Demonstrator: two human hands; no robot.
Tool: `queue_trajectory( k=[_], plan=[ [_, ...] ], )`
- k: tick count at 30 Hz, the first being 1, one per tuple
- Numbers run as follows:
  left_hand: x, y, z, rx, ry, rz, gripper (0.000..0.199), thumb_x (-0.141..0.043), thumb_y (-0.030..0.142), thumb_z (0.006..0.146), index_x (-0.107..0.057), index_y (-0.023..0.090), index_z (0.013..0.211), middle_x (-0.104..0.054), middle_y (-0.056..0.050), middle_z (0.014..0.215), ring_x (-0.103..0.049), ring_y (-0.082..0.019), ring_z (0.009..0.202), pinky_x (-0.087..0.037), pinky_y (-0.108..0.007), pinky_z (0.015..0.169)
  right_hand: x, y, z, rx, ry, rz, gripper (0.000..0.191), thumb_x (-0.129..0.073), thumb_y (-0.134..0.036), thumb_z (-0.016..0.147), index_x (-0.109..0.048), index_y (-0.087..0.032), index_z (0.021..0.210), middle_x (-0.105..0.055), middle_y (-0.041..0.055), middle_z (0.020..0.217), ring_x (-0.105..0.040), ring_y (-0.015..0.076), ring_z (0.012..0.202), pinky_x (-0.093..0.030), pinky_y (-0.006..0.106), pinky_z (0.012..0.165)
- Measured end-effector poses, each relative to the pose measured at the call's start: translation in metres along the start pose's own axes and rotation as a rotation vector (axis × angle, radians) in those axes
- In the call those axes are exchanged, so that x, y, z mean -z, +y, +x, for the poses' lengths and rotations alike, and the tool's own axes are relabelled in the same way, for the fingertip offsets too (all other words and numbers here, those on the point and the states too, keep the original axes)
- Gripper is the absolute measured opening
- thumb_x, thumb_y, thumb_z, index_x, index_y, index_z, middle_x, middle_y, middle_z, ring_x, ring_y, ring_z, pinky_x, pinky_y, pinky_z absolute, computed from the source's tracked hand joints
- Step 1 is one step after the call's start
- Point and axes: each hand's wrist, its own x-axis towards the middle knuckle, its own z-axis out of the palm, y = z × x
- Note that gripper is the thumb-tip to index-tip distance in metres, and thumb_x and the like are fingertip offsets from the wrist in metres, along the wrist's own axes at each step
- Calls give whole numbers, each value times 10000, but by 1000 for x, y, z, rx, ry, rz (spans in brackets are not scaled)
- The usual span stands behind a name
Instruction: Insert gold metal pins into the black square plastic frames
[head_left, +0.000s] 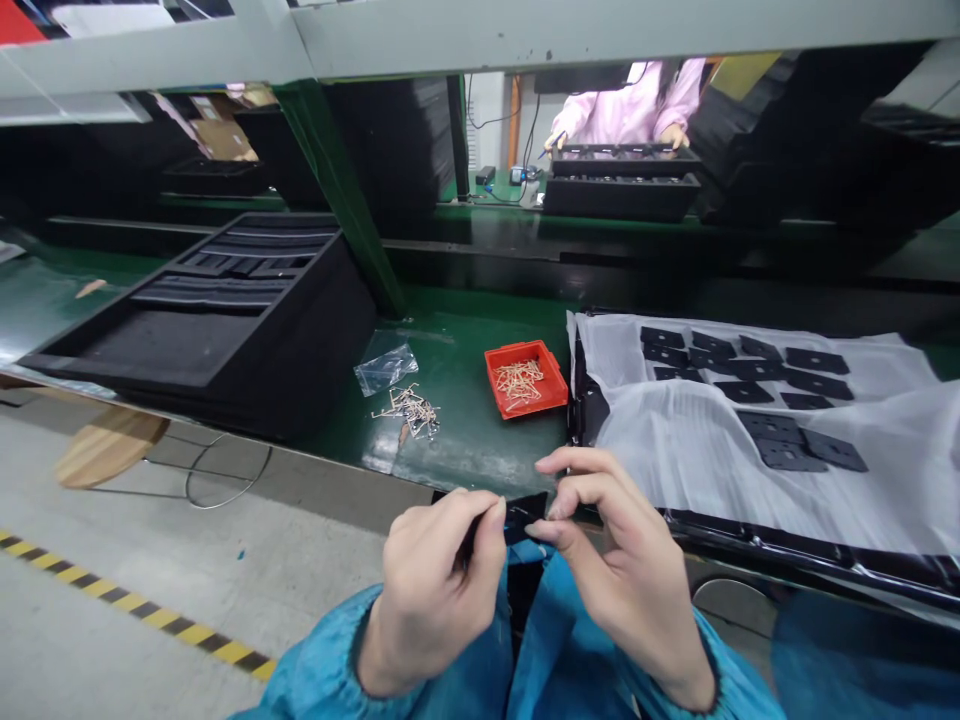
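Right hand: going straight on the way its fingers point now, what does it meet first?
The black flat piece pinched by the left hand. The right hand is right at its edge and may be touching it; depth is unclear from this view.

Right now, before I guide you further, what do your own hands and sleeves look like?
The left hand and right hand are bare, without gloves. The left sleeve and right sleeve are blue, each gathered at the wrist into a dark elastic cuff.
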Motion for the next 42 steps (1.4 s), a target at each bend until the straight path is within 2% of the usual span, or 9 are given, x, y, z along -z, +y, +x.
queue_trajectory(
  k=[4, 8, 13, 16, 21, 27, 31, 35, 42],
  plan=[
    [-1, -3, 1, 17, 0, 11, 116, -607, 106, 948, -660, 203, 913, -625, 55, 583, -380, -72, 347, -369, -236, 423, 1, -1, 4, -144, -50, 145, 163, -712, -309, 949, -599, -254, 846, -675, 35, 1112, -660, 184, 1036, -526, 305, 906],
    [-1, -3, 2, 136, -2, -15, 155, -583, 130, 967, -644, 200, 842, -590, 61, 558, -451, -69, 375, -358, -215, 425, -9, 6, 3, -260, 40, 292, 115, -660, -361, 983, -598, -266, 971, -674, 33, 1101, -676, 165, 1012, -545, 286, 869],
    [-9, -5, -1, 208, -31, -75, 167, -558, 143, 978, -615, 194, 830, -583, 68, 557, -442, -59, 364, -339, -196, 399, -38, 5, -5, -362, 54, 372, 441, -785, -348, 884, -553, -289, 1254, -720, -3, 997, -714, 137, 898, -578, 238, 798],
    [-15, -6, -4, 211, -6, -72, 148, -561, 149, 975, -613, 196, 844, -613, 56, 580, -481, -65, 381, -349, -190, 395, -52, 0, -4, -389, 176, 428, 292, -751, -354, 911, -602, -271, 1147, -703, -32, 849, -707, 112, 759, -581, 200, 697],
    [-18, -6, -4, 252, 39, -140, 144, -585, 161, 977, -613, 196, 841, -585, 61, 542, -515, -71, 390, -367, -175, 398, -55, -1, 0, -380, 276, 505, 182, -731, -338, 937, -625, -264, 1064, -738, -16, 879, -730, 113, 767, -588, 186, 676],
    [-15, 2, 2, 517, 60, -275, 321, -555, 316, 1026, -615, 184, 740, -464, 75, 456, -427, -64, 341, -323, -177, 354, -46, 9, -10, -316, 260, 479, 150, -541, -308, 1059, -597, -269, 1192, -763, -4, 840, -712, 116, 673, -605, 231, 679],
    [-15, 6, 3, 557, 74, -311, 339, -569, 333, 1019, -609, 183, 718, -460, 73, 458, -424, -64, 349, -317, -181, 357, -40, 18, -17, -17, 310, 206, 295, -629, -132, 984, -643, -280, 1238, -780, 9, 1011, -756, 139, 875, -620, 234, 775],
    [-12, 1, 1, 386, 86, -250, 248, -584, 220, 999, -614, 188, 754, -477, 79, 462, -441, -65, 359, -354, -189, 402, -35, 20, -14, 253, 221, -32, 392, -648, -19, 924, -668, -227, 1255, -774, 31, 1062, -734, 145, 968, -604, 240, 860],
    [-2, -15, 1, -243, 117, -76, 138, -584, 111, 974, -706, 161, 932, -699, -2, 660, -645, -114, 557, -517, -227, 584, -30, 11, -11, 239, 223, 40, 181, -627, -44, 942, -651, -200, 1030, -723, 43, 999, -698, 144, 924, -604, 266, 791]
  ],
)
